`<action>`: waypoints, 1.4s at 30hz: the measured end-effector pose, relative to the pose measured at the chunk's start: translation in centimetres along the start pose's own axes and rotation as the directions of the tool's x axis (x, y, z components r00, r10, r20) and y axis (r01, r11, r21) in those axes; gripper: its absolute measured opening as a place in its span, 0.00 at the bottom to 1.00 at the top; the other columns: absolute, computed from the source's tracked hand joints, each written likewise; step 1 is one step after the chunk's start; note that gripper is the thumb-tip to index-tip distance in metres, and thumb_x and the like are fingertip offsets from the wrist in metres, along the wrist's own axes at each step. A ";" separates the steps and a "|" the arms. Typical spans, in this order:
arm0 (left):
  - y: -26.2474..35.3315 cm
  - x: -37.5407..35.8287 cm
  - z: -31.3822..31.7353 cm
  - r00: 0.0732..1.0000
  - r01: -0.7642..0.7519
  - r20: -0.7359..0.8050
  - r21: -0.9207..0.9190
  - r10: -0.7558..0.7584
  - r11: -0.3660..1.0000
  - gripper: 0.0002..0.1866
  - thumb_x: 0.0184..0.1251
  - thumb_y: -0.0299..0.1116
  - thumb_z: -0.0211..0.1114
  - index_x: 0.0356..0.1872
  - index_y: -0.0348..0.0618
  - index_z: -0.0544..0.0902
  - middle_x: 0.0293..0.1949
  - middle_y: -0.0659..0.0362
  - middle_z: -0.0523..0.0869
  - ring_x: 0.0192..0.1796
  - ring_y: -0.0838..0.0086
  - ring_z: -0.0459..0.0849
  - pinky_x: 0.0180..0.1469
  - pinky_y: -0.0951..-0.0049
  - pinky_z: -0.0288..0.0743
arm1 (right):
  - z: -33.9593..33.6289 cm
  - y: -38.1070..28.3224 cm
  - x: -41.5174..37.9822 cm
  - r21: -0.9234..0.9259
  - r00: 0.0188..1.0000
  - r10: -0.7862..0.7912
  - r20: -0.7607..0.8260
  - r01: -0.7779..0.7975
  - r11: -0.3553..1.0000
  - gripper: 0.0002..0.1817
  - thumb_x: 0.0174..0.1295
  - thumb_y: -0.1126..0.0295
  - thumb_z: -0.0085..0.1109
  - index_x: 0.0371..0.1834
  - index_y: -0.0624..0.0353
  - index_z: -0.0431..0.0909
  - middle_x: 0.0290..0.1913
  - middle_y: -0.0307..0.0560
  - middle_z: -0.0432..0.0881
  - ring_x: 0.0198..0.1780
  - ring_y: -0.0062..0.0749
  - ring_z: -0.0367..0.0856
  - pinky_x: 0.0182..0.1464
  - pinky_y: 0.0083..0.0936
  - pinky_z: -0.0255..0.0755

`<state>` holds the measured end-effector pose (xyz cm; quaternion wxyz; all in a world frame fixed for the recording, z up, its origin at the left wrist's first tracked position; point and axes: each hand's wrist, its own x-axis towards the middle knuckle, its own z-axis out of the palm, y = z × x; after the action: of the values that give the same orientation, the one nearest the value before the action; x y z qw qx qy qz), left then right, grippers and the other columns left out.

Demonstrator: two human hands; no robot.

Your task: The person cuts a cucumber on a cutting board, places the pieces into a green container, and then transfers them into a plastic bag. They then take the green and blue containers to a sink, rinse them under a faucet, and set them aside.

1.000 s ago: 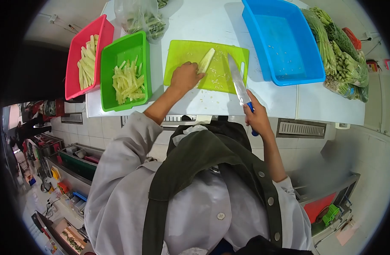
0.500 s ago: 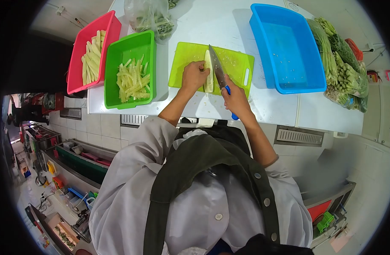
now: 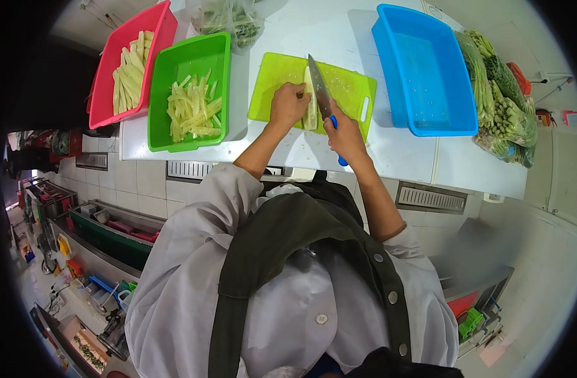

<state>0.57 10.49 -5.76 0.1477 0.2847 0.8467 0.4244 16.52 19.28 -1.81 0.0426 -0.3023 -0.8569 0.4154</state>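
Observation:
A pale green peeled vegetable piece [image 3: 310, 113] lies lengthwise on the lime green cutting board [image 3: 269, 82]. My left hand [image 3: 289, 104] is closed on its left side, the fingers bent against it. My right hand [image 3: 345, 133] grips the blue handle of a knife [image 3: 320, 82], whose blade lies along the piece's right side and points away from me. Small seeds and bits are scattered over the board. To the left, a green basin [image 3: 187, 60] holds cut pale strips [image 3: 191, 107].
A pink basin [image 3: 109, 60] with long pale pieces stands at the far left. Right of the board is a blue basin [image 3: 436, 120] with small bits inside. Bundled green vegetables [image 3: 512, 110] lie at the right edge, and a plastic bag [image 3: 238, 28] of greens behind.
The whole view has shifted slightly, with the table a little higher in it. Both hands keep their hold, and the knife stays beside the vegetable piece.

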 end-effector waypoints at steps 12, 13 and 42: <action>1.0 -0.3 -0.3 1.000 0.027 -0.014 0.006 -0.027 1.000 0.19 0.59 0.36 0.70 0.49 0.35 0.87 0.39 0.46 0.87 0.41 0.57 0.87 0.47 0.63 0.79 | -0.1 1.6 -9.4 0.053 0.996 0.048 0.069 -0.052 0.997 0.31 0.67 0.70 0.54 0.75 0.56 0.62 0.27 0.58 0.80 0.20 0.40 0.79 0.29 0.37 0.76; 1.2 -0.4 -0.4 0.998 0.057 0.007 -0.028 -0.057 0.998 0.18 0.58 0.36 0.69 0.47 0.36 0.87 0.38 0.44 0.87 0.43 0.52 0.85 0.49 0.59 0.78 | -0.5 1.8 -10.1 0.042 0.999 -0.027 0.046 0.025 0.999 0.32 0.67 0.71 0.55 0.75 0.55 0.61 0.28 0.61 0.81 0.23 0.46 0.80 0.32 0.39 0.75; 1.0 -0.8 -0.3 0.998 0.051 0.032 -0.070 -0.049 0.996 0.28 0.54 0.31 0.70 0.58 0.35 0.76 0.32 0.54 0.84 0.35 0.64 0.86 0.43 0.65 0.80 | -1.4 2.4 -11.4 -0.048 0.956 -0.286 -0.063 0.283 0.958 0.33 0.62 0.77 0.56 0.73 0.67 0.62 0.35 0.64 0.81 0.37 0.56 0.81 0.43 0.47 0.74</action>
<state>1.41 10.28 -4.82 0.1813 0.2645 0.8356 0.4460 27.43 15.10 -0.67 0.1259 -0.1909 -0.8973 0.3775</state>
